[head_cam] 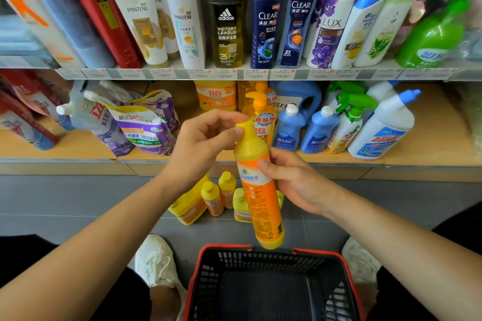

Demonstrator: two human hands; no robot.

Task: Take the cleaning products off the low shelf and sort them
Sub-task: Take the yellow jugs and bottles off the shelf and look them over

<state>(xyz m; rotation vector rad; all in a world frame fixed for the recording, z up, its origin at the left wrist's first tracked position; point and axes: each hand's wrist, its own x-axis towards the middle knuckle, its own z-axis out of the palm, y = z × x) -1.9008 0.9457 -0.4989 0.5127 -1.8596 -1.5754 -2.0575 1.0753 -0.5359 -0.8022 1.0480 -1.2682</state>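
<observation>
A tall yellow and orange dish-soap bottle [258, 190] hangs upright above the basket. My left hand [200, 146] pinches its yellow neck near the cap. My right hand [294, 185] grips its body from the right, thumb across the label. On the low wooden shelf [430, 148] behind stand an orange pump bottle [260, 114], an orange tub [216, 95], two blue bottles [288, 130], green-trigger sprayers [347, 122], a white toilet-cleaner bottle [383, 128] and purple refill pouches [146, 125]. Several yellow and orange bottles [212, 198] stand grouped on the floor.
A black shopping basket with a red rim [347, 266] sits on the grey floor between my white shoes [154, 260]. The upper shelf holds shampoo and body-wash bottles [227, 18]. Red packages [23, 112] lean at the low shelf's left end.
</observation>
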